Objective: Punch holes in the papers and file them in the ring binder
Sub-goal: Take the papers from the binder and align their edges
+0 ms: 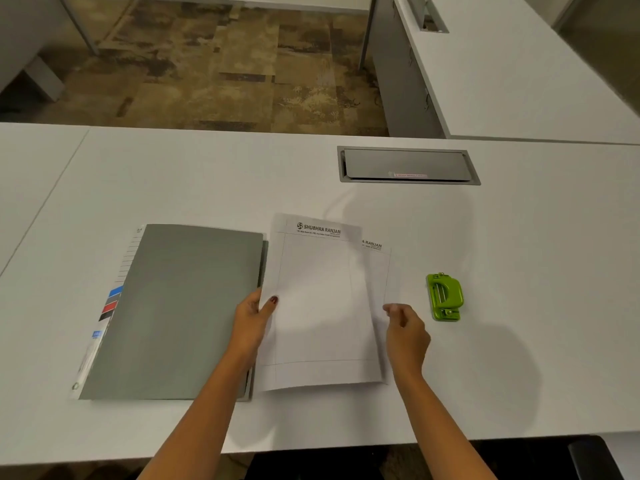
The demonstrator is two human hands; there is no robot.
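A closed grey ring binder point(176, 306) lies on the white desk, coloured index tabs sticking out at its left side. To its right are white printed papers point(322, 306); the top sheet is lifted and a second sheet shows beneath it on the right. My left hand point(254, 320) grips the top sheet's left edge, thumb on top. My right hand point(405, 329) hovers at the papers' right edge, fingers loosely curled, holding nothing I can see. A small green hole punch point(445, 296) sits on the desk right of that hand.
A grey cable hatch point(408, 165) is set into the white desk point(519, 341) behind the papers. A second white desk point(519, 71) stands at the back right. Brown patterned floor lies beyond the far edge. A dark chair part point(588, 455) shows at the bottom right.
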